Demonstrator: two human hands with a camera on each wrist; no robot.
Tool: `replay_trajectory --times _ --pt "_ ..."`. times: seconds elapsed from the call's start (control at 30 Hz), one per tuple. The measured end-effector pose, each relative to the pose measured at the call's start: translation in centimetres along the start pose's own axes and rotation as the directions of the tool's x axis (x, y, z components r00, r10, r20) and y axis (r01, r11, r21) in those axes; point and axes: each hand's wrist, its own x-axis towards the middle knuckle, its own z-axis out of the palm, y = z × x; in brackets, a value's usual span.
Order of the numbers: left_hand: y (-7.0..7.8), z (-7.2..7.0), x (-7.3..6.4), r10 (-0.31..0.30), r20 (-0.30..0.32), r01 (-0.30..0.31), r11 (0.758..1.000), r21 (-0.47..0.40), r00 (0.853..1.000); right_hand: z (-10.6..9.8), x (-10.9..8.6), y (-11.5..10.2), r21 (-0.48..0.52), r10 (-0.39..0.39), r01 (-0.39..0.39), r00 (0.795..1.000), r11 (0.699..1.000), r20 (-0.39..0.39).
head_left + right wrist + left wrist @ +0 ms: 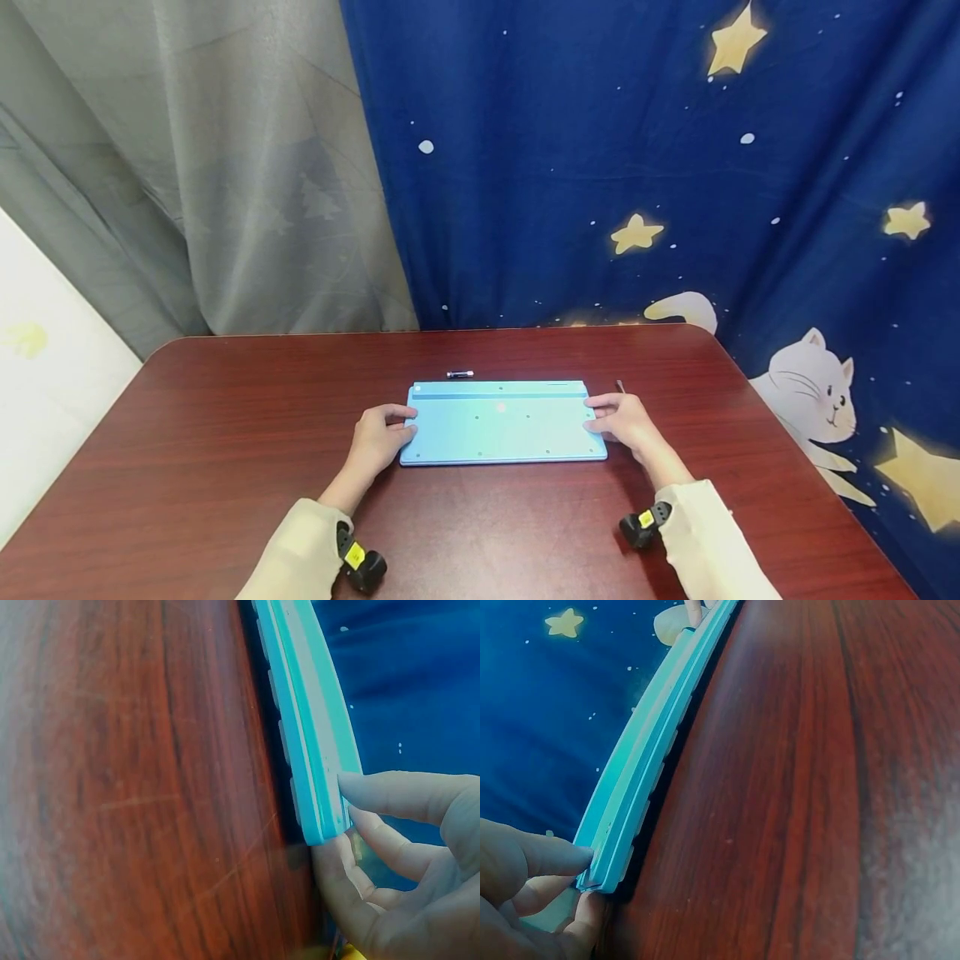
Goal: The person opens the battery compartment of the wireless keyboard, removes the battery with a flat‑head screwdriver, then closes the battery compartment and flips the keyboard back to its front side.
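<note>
A light-blue keyboard (501, 433) is turned with its back up, small screws dotting its underside. Its keys (283, 742) point down at the tabletop in the right wrist view. My left hand (381, 435) grips the keyboard's left end, thumb and fingers on either face. At the opposite end, my right hand (622, 421) pinches the edge the same way. In the left wrist view, a dark shadow runs under the keyboard's near long edge.
A small battery-like cylinder (460, 374) lies behind the keyboard. A thin dark tip (620, 386) shows just past my right hand, the rest hidden. Everything is on a reddish-brown wooden table (247, 433), with a blue starry curtain (525, 167) behind.
</note>
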Motion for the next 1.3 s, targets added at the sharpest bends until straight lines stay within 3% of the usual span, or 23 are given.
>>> replay_trajectory --times 0.43,0.83,1.07,1.3 --pt "-0.3 -0.2 0.1 -0.034 0.017 0.036 0.987 -0.157 0.999 -0.3 0.0 0.3 0.056 0.043 -0.045 0.999 0.997 0.032" --pt "-0.6 -0.6 0.4 -0.065 0.077 0.079 0.978 -0.193 0.995 -0.5 -0.1 0.5 0.092 0.044 -0.048 0.998 0.995 0.041" --pt "-0.6 -0.9 0.4 -0.093 0.112 0.120 0.956 -0.269 0.989 -0.6 0.1 0.6 0.136 0.055 -0.062 0.997 0.989 0.056" --pt "-0.4 -1.2 0.5 -0.114 0.142 0.160 0.911 -0.379 0.983 -0.9 0.2 0.9 0.184 0.050 -0.063 0.996 0.981 0.078"
